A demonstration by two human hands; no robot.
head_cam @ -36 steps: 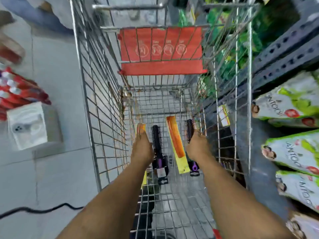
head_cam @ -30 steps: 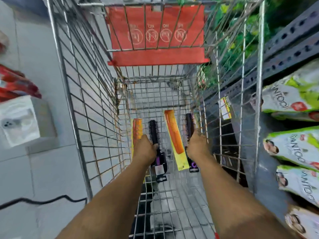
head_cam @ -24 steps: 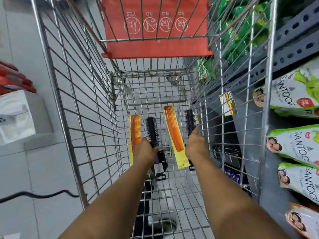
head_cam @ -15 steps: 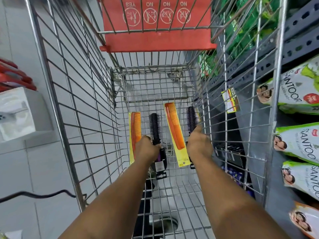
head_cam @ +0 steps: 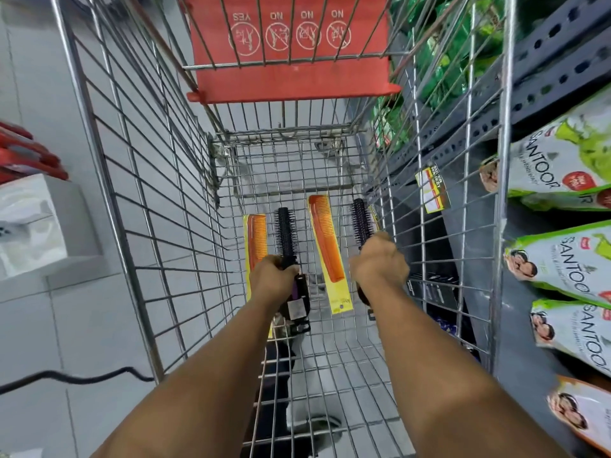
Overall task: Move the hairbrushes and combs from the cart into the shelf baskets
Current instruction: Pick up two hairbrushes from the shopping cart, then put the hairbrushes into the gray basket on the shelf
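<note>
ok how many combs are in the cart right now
2. One comb lies at the left, partly under the left hand; the other comb lies in the middle between the two hairbrushes. None seems hidden.

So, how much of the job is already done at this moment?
Nothing looks delivered yet: no shelf basket shows, and all four items are low in the cart. In hand: the left hand is closed on the left brush, the right hand on the right brush. Left: both carded orange combs, one by the left hand and one in the middle, then shelving everything.
</note>
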